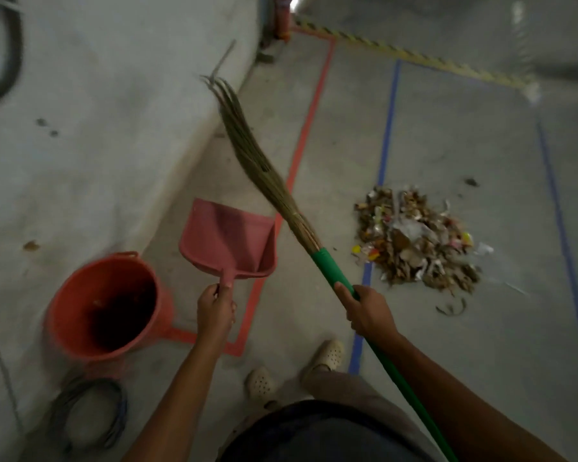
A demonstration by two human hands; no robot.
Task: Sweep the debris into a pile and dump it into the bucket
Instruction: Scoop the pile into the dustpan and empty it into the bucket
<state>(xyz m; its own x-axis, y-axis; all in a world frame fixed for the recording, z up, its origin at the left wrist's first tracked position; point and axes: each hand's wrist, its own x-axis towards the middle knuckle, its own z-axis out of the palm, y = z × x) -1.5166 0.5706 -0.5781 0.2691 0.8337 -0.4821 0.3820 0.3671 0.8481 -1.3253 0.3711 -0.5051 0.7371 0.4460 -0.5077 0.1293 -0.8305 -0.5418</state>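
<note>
A pile of debris (414, 238), dry leaves and scraps of paper, lies on the grey floor at centre right. My right hand (367, 308) grips the green handle of a broom (264, 168), whose straw bristles point up and away to the left, off the floor. My left hand (216, 308) holds the handle of a pink dustpan (227, 238), lifted just right of the red bucket (107, 305). The bucket stands open at lower left, dark inside.
A grey wall (97, 128) runs along the left. Red tape (311, 118) and blue tape (387, 121) lines mark the floor, with yellow-black hazard tape (414, 56) at the back. A coil of cable (90, 411) lies below the bucket. My feet (324, 356) stand between bucket and pile.
</note>
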